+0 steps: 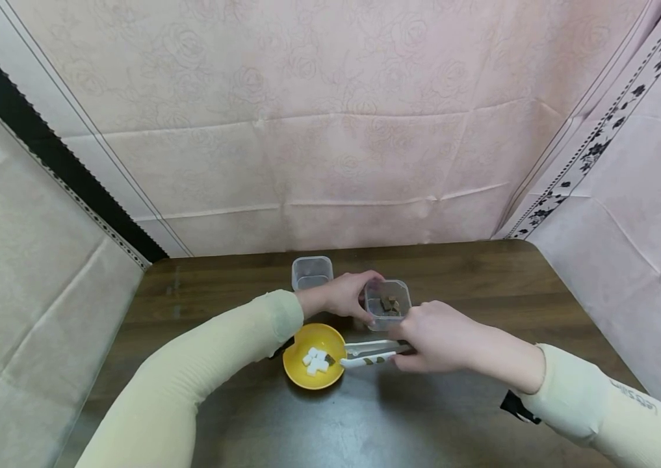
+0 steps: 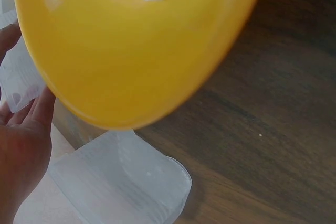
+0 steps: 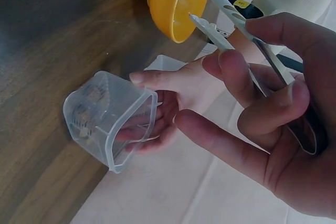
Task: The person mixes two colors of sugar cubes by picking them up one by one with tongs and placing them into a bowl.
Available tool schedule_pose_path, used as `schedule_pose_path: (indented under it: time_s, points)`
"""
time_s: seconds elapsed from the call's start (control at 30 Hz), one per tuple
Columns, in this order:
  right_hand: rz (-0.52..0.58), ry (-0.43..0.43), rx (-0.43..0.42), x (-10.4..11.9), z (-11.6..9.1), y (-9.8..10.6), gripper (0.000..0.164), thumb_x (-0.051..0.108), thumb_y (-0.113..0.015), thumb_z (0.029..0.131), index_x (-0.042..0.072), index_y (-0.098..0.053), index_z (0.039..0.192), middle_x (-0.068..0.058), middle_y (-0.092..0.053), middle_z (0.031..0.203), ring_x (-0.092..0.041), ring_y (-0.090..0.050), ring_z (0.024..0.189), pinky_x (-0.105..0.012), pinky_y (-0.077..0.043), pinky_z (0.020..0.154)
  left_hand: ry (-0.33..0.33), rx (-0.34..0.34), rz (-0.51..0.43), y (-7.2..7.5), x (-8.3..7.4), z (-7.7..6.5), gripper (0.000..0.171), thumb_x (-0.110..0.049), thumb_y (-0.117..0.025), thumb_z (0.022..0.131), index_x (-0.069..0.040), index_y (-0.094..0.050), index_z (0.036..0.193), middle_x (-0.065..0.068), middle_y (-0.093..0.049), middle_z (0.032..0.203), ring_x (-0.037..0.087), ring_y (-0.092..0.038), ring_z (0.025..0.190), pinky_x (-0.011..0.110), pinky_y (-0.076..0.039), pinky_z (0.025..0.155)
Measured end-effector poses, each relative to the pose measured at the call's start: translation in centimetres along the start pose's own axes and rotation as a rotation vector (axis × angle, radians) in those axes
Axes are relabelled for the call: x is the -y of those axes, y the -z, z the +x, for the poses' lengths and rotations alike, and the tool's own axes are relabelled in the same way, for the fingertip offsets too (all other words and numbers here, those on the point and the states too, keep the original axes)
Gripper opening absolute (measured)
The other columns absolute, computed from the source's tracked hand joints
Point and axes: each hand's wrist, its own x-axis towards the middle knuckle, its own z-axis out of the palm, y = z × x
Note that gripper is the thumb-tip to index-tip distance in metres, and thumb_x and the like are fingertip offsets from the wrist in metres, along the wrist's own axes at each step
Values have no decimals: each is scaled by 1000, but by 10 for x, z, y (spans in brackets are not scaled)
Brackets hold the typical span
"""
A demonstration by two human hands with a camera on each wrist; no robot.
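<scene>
My left hand [image 1: 342, 296] grips a clear plastic container [image 3: 134, 124] by its side, thumb on one side and fingers round the other. Several brown cubes [image 1: 390, 303] lie at the bottom of it. In my right hand [image 1: 438, 335] is a pair of tongs [image 1: 368, 359], white-tipped and pointing left, with the tips apart. They reach the right rim of a yellow bowl [image 1: 301, 341]. Inside the bowl are several white cubes [image 1: 314, 363] and a dark brown piece [image 1: 329, 359]. My left forearm passes beside the bowl's upper left.
A second clear container [image 2: 121, 182] stands at the back, behind my left wrist. Everything rests on a dark wooden table [image 1: 236, 416]. Patterned cloth [image 1: 336, 162] hangs along the table's back edge and both sides.
</scene>
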Motion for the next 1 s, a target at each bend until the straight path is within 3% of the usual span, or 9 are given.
schedule_pose_path:
  time_s: [1.0]
  points:
    - [24, -32, 11, -11, -5, -5, 28, 29, -79, 89, 27, -57, 72, 19, -39, 58, 2, -35, 53, -23, -30, 47, -4, 12, -9, -2, 0, 3, 90, -24, -92, 87, -17, -39, 160, 8, -55, 157, 25, -65, 127, 36, -54, 109]
